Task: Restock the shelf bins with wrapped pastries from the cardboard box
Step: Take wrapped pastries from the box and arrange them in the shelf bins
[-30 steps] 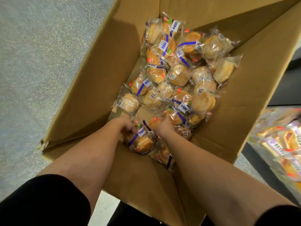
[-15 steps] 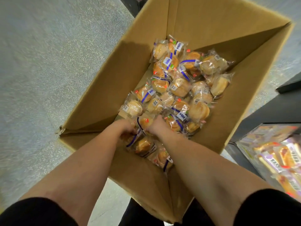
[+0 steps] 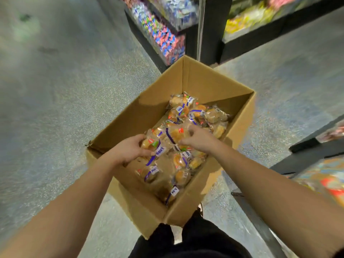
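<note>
An open cardboard box (image 3: 208,84) stands on the floor below me, holding several clear-wrapped golden pastries (image 3: 216,115) with blue-and-white labels. My left hand (image 3: 128,148) grips a bunch of wrapped pastries (image 3: 153,144) above the box's near half. My right hand (image 3: 200,139) grips another wrapped pastry (image 3: 176,134) beside it. Both handfuls are lifted above the loose pastries lying on the box bottom (image 3: 163,164). More pastries (image 3: 179,176) lie under my wrists.
Dark shelf units with bins of coloured sweets (image 3: 167,40) stand beyond the box. Another shelf (image 3: 260,17) sits at the upper right, and bins of wrapped goods (image 3: 327,179) lie close on my right. Speckled grey floor (image 3: 55,99) spreads to the left.
Both hands have risen from the box bottom with pastries gripped in them. My view has pulled back and up, so the shelves now show beyond the box.
</note>
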`<state>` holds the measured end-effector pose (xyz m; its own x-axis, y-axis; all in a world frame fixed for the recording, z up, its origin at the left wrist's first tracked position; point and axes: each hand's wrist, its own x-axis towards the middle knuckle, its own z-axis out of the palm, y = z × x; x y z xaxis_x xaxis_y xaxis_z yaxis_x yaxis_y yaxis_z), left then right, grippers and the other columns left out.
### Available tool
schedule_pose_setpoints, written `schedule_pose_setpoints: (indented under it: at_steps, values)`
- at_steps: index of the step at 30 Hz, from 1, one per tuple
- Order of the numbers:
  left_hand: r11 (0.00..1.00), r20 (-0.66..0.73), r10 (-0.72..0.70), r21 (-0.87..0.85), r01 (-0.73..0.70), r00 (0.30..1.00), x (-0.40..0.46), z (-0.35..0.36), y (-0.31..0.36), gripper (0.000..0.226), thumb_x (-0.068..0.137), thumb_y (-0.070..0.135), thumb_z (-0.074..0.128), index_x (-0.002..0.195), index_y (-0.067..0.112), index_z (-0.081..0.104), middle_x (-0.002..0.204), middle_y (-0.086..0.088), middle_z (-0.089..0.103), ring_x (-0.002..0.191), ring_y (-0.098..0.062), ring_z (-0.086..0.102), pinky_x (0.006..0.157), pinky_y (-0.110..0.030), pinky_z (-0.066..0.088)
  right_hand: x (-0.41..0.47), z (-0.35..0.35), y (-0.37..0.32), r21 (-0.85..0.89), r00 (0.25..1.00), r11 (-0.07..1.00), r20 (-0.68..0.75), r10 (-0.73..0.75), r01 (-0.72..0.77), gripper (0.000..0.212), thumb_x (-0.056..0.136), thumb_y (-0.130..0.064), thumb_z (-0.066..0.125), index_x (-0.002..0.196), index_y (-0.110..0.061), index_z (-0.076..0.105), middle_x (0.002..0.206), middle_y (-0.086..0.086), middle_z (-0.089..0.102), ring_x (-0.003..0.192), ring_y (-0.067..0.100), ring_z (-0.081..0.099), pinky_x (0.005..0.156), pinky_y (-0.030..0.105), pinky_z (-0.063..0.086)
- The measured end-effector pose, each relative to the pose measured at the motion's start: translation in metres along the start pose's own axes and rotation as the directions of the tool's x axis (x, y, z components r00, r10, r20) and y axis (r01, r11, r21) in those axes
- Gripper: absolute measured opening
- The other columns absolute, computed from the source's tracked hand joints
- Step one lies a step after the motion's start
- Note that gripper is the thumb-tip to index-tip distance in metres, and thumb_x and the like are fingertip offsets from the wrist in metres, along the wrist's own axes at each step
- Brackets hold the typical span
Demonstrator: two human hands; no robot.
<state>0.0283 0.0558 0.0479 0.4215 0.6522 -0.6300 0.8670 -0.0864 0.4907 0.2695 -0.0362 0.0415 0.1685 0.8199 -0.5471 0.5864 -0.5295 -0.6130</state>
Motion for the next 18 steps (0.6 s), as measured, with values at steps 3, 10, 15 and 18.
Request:
schedule_pose_setpoints:
  at_steps: [3, 10, 15, 18]
  values:
    - [0.993, 0.019, 0.107, 0.048, -0.108, 0.994, -0.031, 0.0, 0.026, 0.058, 0.064, 0.052, 0.085, 0.114, 0.04, 0.059, 0.099, 0.021, 0.07, 0.094, 0.002, 0.064, 0.082, -0.023, 0.046, -0.044, -0.025, 0.0, -0.063, 0.999, 0.997, -0.019, -0.048, 0.047, 0.059, 0.086, -0.046, 0.071, 0.133, -0.015, 0.052, 0.121, 0.006, 0.061, 0.101, 0.022, 0.058, 0.081, 0.032, 0.048]
    - [0.938, 0.107, 0.325, 0.088, -0.335, 0.94, -0.098, 0.016, 0.051, 0.047, 0.073, 0.031, 0.085, 0.114, 0.037, 0.063, 0.097, 0.014, 0.074, 0.09, -0.005, 0.07, 0.09, -0.035, 0.053, -0.143, -0.031, 0.009, -0.017, 0.988, 0.998, -0.136, -0.066, 0.065, 0.056, 0.082, -0.045, 0.077, 0.129, -0.02, 0.057, 0.102, -0.002, 0.066, 0.091, 0.014, 0.062, 0.076, 0.023, 0.047]
    - [0.816, 0.166, 0.508, 0.222, -0.534, 0.845, -0.147, 0.036, 0.051, 0.047, 0.077, 0.038, 0.081, 0.118, 0.036, 0.059, 0.132, 0.021, 0.041, 0.118, 0.0, 0.046, 0.101, -0.024, 0.04, -0.212, -0.004, 0.021, 0.003, 0.976, 1.0, -0.219, -0.002, 0.003, 0.066, 0.077, -0.045, 0.082, 0.13, -0.019, 0.053, 0.118, -0.006, 0.064, 0.106, 0.017, 0.062, 0.092, 0.03, 0.047]
    - [0.753, 0.263, 0.573, 0.204, -0.625, 0.776, -0.168, 0.052, 0.054, 0.053, 0.073, 0.047, 0.081, 0.121, 0.036, 0.061, 0.143, 0.025, 0.026, 0.132, -0.001, 0.032, 0.11, -0.028, 0.033, -0.256, 0.011, 0.034, 0.012, 0.959, 0.999, -0.279, 0.041, -0.039, 0.057, 0.075, -0.043, 0.084, 0.118, -0.017, 0.058, 0.11, -0.007, 0.067, 0.1, 0.014, 0.065, 0.092, 0.032, 0.051]
